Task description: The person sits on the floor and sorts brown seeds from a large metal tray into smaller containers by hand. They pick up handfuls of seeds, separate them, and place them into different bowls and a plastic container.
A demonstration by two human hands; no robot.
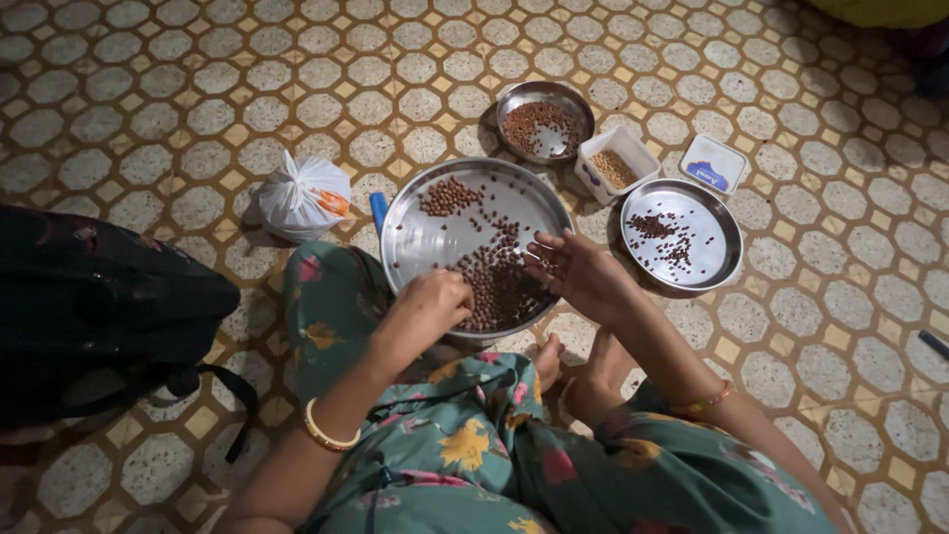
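Note:
A large round steel plate [420, 242] rests on my knee and holds brown beans [494, 282] in a big heap near me and a small heap at its far side. My left hand [430, 302] grips the plate's near rim, fingers curled by the heap. My right hand [578, 272] hovers palm up over the plate's right edge, fingers spread, with a few beans lying in the palm.
A smaller steel plate [717, 213] with scattered dark beans lies to the right. Behind stand a steel bowl [583, 114] of beans, a white plastic box [643, 153] with grains and its lid [714, 163]. A knotted white bag [304, 196] and a black bag [99, 307] lie left.

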